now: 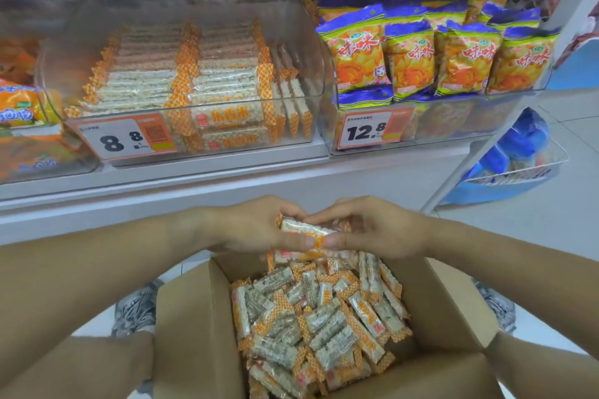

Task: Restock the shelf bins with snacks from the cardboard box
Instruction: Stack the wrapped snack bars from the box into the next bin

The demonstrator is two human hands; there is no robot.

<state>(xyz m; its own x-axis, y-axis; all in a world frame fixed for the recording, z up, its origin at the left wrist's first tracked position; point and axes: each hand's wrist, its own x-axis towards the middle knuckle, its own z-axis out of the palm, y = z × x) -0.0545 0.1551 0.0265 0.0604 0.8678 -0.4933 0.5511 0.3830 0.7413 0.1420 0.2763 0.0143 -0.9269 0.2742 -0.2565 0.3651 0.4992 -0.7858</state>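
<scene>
While two hands [259, 227] [372, 227] grip several rice bars [308, 230], one box [194, 317]

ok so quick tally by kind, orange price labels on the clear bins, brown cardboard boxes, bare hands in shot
orange-and-white price labels: 2
brown cardboard box: 1
bare hands, left hand and right hand, both holding orange-checked wrapped rice bars: 2
total: 5

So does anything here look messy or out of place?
Only mildly: in the middle bin most rice bars lie flat in neat rows, but a few at its right end stand on edge. The bars in the cardboard box are a loose jumble.
</scene>
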